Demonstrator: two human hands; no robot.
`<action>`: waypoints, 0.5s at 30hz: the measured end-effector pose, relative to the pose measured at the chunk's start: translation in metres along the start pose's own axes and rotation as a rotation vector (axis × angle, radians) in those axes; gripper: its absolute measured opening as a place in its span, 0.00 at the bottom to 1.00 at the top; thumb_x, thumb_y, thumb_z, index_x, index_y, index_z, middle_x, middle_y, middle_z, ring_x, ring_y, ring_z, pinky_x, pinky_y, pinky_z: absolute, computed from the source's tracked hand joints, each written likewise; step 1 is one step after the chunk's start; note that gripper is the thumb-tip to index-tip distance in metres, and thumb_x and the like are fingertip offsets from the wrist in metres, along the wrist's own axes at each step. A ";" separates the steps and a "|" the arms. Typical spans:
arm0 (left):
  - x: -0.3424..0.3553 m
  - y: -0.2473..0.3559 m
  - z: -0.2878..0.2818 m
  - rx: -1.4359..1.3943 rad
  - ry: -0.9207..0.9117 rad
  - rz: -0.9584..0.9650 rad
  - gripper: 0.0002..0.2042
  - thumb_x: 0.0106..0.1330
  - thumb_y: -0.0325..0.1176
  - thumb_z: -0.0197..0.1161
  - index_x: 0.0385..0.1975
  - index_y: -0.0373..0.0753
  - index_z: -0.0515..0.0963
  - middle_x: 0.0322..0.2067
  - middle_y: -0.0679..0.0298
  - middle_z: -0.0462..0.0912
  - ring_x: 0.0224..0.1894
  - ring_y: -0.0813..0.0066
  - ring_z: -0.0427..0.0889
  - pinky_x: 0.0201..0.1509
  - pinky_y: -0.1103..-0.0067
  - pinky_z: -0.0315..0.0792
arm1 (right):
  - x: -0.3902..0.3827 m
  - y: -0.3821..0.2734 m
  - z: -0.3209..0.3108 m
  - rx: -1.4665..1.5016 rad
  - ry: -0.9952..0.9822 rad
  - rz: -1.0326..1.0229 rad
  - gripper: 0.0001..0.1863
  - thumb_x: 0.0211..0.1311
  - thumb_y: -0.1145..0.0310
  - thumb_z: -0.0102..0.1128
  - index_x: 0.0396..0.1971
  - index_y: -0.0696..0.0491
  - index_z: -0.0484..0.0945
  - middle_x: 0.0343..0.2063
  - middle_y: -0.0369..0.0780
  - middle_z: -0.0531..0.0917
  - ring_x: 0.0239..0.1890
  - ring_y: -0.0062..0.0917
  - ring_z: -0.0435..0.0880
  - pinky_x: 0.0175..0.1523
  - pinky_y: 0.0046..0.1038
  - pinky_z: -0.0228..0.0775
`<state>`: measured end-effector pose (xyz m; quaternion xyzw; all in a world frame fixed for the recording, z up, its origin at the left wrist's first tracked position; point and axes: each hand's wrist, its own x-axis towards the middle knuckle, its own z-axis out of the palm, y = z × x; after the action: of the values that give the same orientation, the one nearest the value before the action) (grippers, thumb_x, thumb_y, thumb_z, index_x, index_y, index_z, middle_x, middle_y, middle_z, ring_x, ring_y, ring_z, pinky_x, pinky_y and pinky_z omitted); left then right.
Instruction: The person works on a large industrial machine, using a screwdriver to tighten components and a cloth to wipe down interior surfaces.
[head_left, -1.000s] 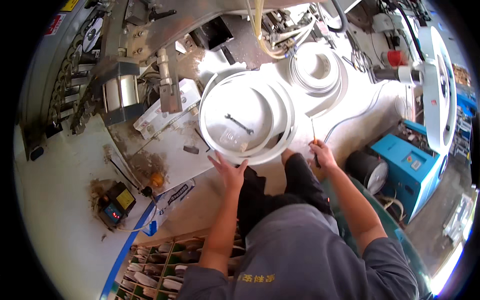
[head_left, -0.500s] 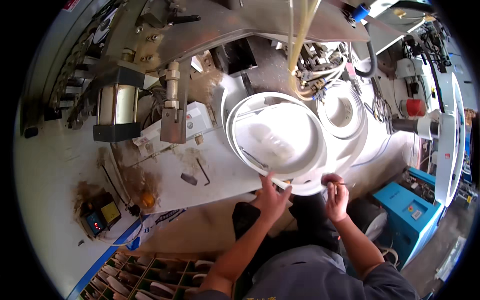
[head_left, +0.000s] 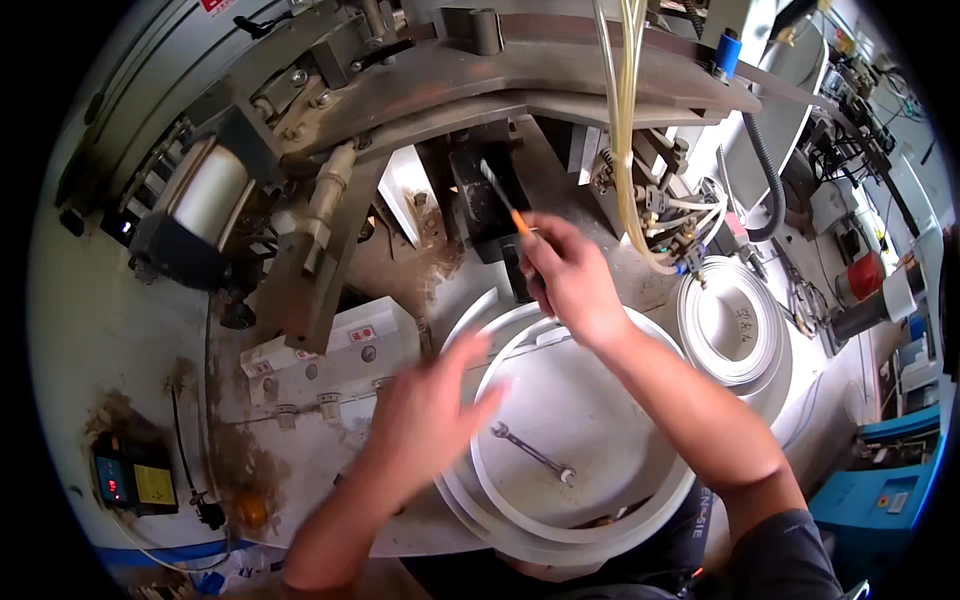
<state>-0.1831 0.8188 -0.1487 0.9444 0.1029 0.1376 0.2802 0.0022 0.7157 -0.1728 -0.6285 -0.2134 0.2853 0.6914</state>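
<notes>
My right hand (head_left: 575, 275) is closed around a slim tool (head_left: 502, 196) with an orange part and a long, pale, blade-like end; its exact kind I cannot make out. That end points up and away, in front of the dark recess of the machine. Blurred by motion, my left hand (head_left: 435, 410) hangs over the left rim of a large round white tray (head_left: 487, 352), thumb and fingers apart, with nothing in it. A metal open-ended spanner (head_left: 534, 454) lies slantwise inside the tray. Some small dark pieces show by the tray's near inner edge.
A heavy metal machine frame (head_left: 440, 110) spans the far side. Clear yellowish hoses (head_left: 623, 130) hang down at its right, above a white coil of strip (head_left: 729, 325). A small black device with a red display (head_left: 134, 478) stands at lower left; a blue machine (head_left: 872, 490) is at right.
My right hand has gone from the tray's near side to the machine with the slim tool. My left hand has left the near rim and moved up and left. The view has shifted.
</notes>
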 end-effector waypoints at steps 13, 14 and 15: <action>0.135 -0.101 0.081 0.643 0.196 0.131 0.15 0.64 0.40 0.62 0.45 0.39 0.82 0.53 0.57 0.75 0.60 0.56 0.68 0.67 0.64 0.61 | 0.122 0.044 0.020 -0.148 0.165 -0.526 0.18 0.72 0.65 0.53 0.56 0.57 0.75 0.22 0.33 0.74 0.21 0.15 0.70 0.26 0.20 0.65; 0.134 -0.106 0.086 0.679 0.268 0.158 0.14 0.62 0.40 0.63 0.40 0.38 0.83 0.49 0.60 0.76 0.57 0.58 0.70 0.64 0.63 0.63 | 0.121 0.044 0.025 -0.120 0.183 -0.453 0.18 0.69 0.65 0.53 0.52 0.59 0.78 0.26 0.42 0.80 0.28 0.27 0.77 0.35 0.27 0.69; 0.134 -0.103 0.087 0.680 0.269 0.160 0.14 0.62 0.40 0.63 0.40 0.38 0.83 0.49 0.60 0.76 0.57 0.58 0.70 0.64 0.63 0.63 | 0.121 0.043 0.024 -0.096 0.206 -0.378 0.17 0.66 0.65 0.54 0.48 0.61 0.80 0.30 0.50 0.85 0.35 0.40 0.84 0.45 0.34 0.73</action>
<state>-0.0411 0.8959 -0.2488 0.9621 0.1044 0.2399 -0.0772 0.0713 0.8162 -0.2206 -0.6352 -0.2692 0.0744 0.7201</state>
